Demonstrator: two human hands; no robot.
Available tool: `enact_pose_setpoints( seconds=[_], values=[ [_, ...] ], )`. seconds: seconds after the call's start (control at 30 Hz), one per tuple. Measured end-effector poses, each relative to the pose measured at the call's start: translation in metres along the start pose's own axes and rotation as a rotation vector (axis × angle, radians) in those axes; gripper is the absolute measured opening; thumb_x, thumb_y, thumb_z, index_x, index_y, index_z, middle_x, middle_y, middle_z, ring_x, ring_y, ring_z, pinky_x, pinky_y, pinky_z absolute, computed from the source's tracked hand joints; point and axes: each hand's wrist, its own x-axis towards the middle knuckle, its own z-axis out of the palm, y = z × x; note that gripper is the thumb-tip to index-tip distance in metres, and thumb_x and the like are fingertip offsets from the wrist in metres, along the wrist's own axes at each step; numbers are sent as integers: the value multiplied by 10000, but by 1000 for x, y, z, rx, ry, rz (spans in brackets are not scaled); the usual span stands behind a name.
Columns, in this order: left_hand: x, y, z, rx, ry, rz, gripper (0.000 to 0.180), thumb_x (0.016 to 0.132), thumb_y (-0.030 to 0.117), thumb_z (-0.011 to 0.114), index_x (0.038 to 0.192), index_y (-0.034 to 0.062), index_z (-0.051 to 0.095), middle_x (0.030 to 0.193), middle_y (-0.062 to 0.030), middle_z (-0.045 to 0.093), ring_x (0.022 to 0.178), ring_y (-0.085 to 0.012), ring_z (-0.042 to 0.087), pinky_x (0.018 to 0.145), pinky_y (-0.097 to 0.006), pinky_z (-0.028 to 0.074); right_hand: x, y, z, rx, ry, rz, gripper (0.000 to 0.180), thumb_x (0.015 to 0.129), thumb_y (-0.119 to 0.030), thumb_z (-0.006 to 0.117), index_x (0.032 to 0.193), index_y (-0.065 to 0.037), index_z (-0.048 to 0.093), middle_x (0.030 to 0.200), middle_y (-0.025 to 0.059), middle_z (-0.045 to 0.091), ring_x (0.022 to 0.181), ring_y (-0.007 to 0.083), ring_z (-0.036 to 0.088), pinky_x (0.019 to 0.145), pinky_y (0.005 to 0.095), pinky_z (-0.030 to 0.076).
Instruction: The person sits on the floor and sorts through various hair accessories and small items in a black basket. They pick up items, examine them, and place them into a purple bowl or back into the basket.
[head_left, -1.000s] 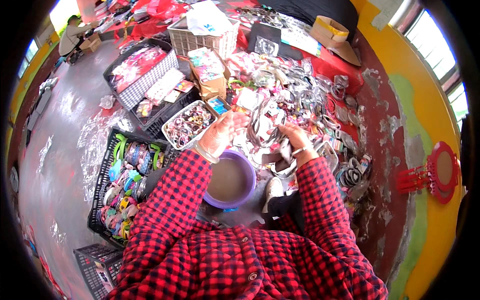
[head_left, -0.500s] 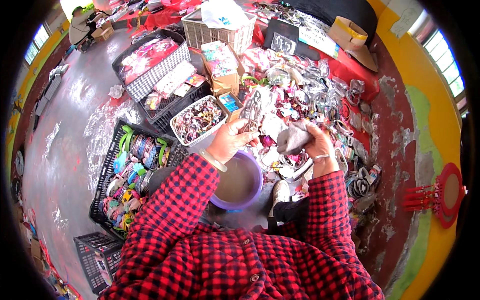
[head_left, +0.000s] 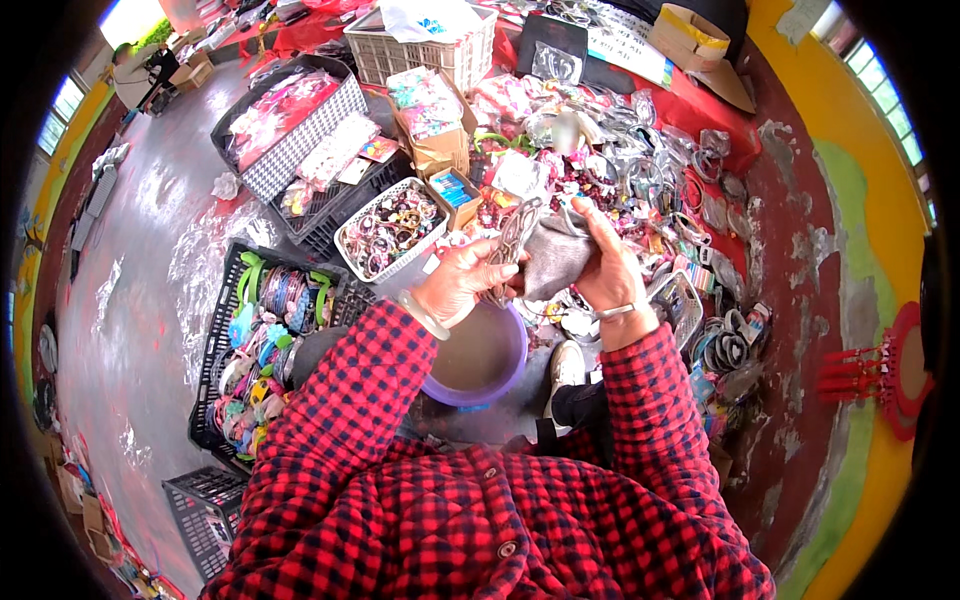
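1. Grey concrete floor point(head_left: 140, 300) fills the left of the frame, wet and shiny in patches, with a red-covered spread of goods point(head_left: 640, 170) across the upper centre and a yellow-and-green wall point(head_left: 870, 230) curving down the right.
2. I see the left hand point(head_left: 462, 282) at centre frame, fingers curled around a flat patterned piece point(head_left: 512, 245) that stands nearly upright; a pale bangle sits on that wrist.
3. My view of the right hand point(head_left: 608, 268) shows it closed on a grey cloth point(head_left: 555, 262), which is pressed against the patterned piece (the two hands are almost touching).
4. Just below the hands sits a purple basin point(head_left: 480, 355) holding murky water, between the red plaid sleeves.
5. Left of the left hand, a white basket point(head_left: 388, 232) is full of small rings and bangles; a black crate point(head_left: 262, 340) of coloured hairbands lies at lower left.
6. Compared with half a second ago, both hands sit a little higher and more central, the cloth is drawn tighter against the piece, and the camera has tipped so that the basin sits lower in the frame.
7. Compared with a second ago, the hands have come closer together over the basin.
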Motion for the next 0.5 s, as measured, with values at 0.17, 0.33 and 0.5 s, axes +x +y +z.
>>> enact_pose_setpoints(
  seconds=[0.17,0.33,0.5],
  values=[
    [4,-10,-14,71,54,119,236,825,52,560,1054,-4,561,930,-23,589,848,-101,550,763,-229,435,5,4,0,-64,-22,-35,394,793,-131,561,1151,13,480,1092,128,551,1024,223,521,945,370,365],
    [2,1,-17,183,98,158,248,808,-11,546,1055,-33,531,976,-54,579,917,-133,543,827,-273,433,3,-3,-10,-304,90,4,198,838,-56,533,1009,26,591,943,72,622,882,129,571,800,239,435],
    [1,2,-22,347,112,143,222,809,6,560,1027,-33,537,942,-56,582,844,-130,564,745,-257,472,10,-19,-29,-769,186,-440,193,875,-114,516,1027,-45,611,835,-8,595,742,58,513,697,183,397]
  ],
)
